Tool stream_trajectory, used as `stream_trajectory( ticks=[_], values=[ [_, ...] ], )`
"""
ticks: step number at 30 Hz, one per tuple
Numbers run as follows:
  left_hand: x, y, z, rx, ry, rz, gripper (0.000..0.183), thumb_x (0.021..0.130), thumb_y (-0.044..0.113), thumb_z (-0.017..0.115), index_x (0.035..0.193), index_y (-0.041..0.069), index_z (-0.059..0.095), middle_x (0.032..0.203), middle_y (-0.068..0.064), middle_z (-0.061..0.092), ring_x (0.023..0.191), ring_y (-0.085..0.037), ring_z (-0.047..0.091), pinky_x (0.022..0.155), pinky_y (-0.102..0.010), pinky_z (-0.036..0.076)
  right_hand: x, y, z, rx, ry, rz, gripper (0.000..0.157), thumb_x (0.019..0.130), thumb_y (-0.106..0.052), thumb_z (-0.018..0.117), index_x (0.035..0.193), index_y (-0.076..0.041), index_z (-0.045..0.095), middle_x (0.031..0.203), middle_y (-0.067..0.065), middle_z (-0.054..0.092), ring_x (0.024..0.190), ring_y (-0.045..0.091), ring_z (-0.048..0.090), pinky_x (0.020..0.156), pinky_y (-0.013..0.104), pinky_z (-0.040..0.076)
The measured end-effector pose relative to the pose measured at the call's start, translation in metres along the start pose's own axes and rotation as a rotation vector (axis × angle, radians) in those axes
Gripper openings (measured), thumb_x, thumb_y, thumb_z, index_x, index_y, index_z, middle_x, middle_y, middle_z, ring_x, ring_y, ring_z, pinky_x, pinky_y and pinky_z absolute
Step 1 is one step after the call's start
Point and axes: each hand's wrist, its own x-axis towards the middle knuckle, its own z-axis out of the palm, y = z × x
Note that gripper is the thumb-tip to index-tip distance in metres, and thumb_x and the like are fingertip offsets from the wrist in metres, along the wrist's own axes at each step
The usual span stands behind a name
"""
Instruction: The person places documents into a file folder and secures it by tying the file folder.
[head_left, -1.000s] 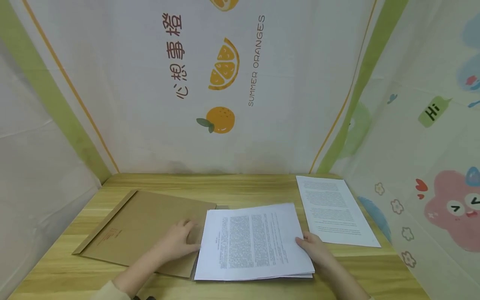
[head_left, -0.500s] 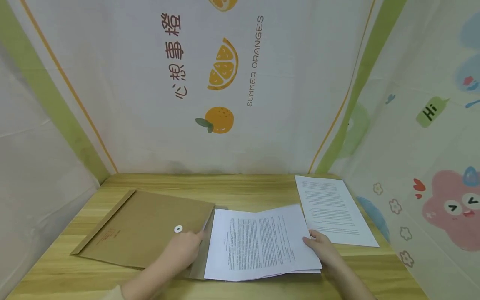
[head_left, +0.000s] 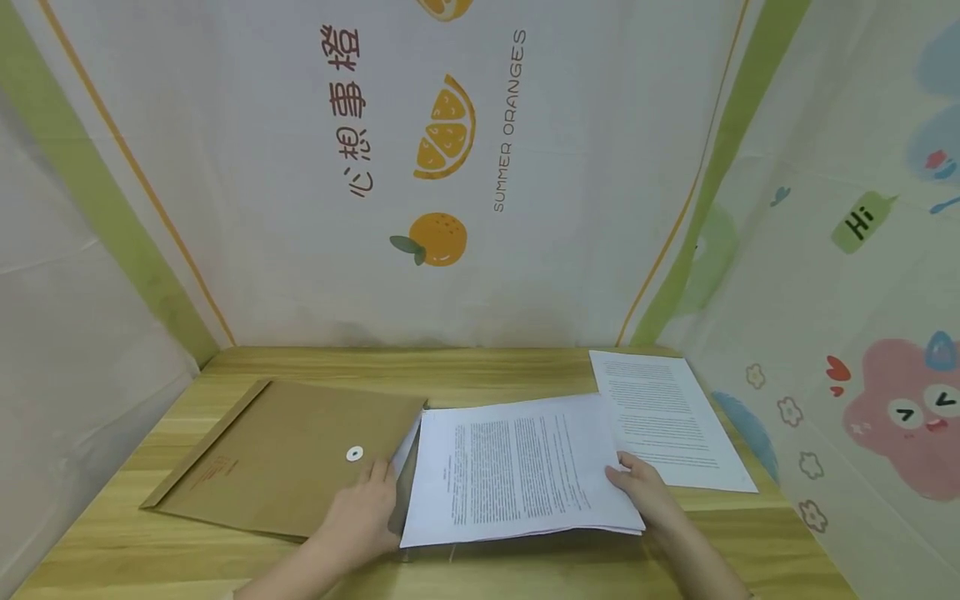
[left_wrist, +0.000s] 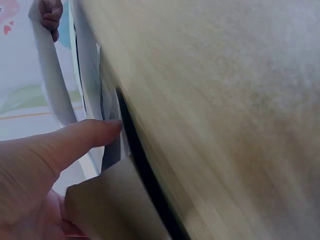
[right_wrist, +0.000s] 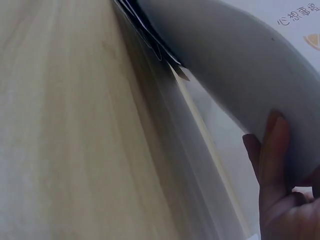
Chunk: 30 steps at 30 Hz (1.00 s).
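Observation:
A brown kraft document envelope lies on the left of the table, its mouth toward the right and a white button on top. My left hand holds the mouth's edge, fingers on the upper layer; in the left wrist view its thumb reaches into the opening. Some white paper shows inside the mouth. My right hand grips a stack of printed sheets by its right edge, thumb on top and fingers beneath. The stack's front edge is raised off the table, and its left edge is close to the envelope's mouth.
Another printed sheet lies at the back right of the wooden table, partly overlapped by the stack in the head view. Patterned white cloth walls stand at the back and both sides.
The stack first slid right, then rose and tilted back toward the envelope. My left hand moved over the mouth and lifted its edge, uncovering the button.

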Motion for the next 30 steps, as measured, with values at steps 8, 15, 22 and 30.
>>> stream_trajectory(
  ticks=[8, 15, 22, 30],
  values=[
    [-0.001, 0.001, 0.0, 0.073, 0.066, 0.01, 0.095, 0.05, 0.033, 0.091, 0.12, -0.018, 0.052, 0.12, -0.03, 0.052, 0.106, -0.043, 0.057, 0.06, -0.047, 0.055, 0.007, -0.003, 0.003, -0.009, -0.071, -0.009, 0.057, 0.101, -0.015, 0.044, 0.139, 0.02, 0.021, 0.112, 0.021, 0.064, 0.09, 0.027, 0.068, 0.074, 0.033, 0.056],
    [0.0, 0.005, 0.0, 0.066, 0.042, -0.003, 0.095, 0.053, 0.031, 0.089, 0.125, -0.017, 0.049, 0.122, -0.026, 0.05, 0.105, -0.038, 0.056, 0.057, -0.047, 0.05, 0.024, -0.008, 0.007, -0.031, -0.032, -0.035, 0.051, 0.1, -0.013, 0.045, 0.135, 0.02, 0.031, 0.101, 0.018, 0.068, 0.08, 0.022, 0.069, 0.067, 0.026, 0.056],
    [0.003, 0.008, -0.002, -0.016, 0.002, -0.012, 0.115, 0.044, 0.045, 0.093, 0.128, -0.017, 0.045, 0.128, -0.031, 0.048, 0.113, -0.043, 0.052, 0.073, -0.058, 0.049, 0.029, -0.01, 0.022, -0.028, 0.087, -0.002, 0.047, 0.1, -0.01, 0.043, 0.135, 0.019, 0.033, 0.108, 0.022, 0.064, 0.086, 0.025, 0.068, 0.07, 0.029, 0.055],
    [0.009, 0.013, 0.003, -0.014, 0.034, -0.001, 0.114, 0.044, 0.045, 0.094, 0.128, -0.017, 0.046, 0.126, -0.03, 0.049, 0.109, -0.042, 0.055, 0.075, -0.058, 0.05, 0.024, 0.005, 0.067, 0.115, -0.099, -0.021, 0.048, 0.101, -0.007, 0.04, 0.136, 0.022, 0.024, 0.109, 0.021, 0.064, 0.094, 0.025, 0.066, 0.08, 0.031, 0.054]
  ],
)
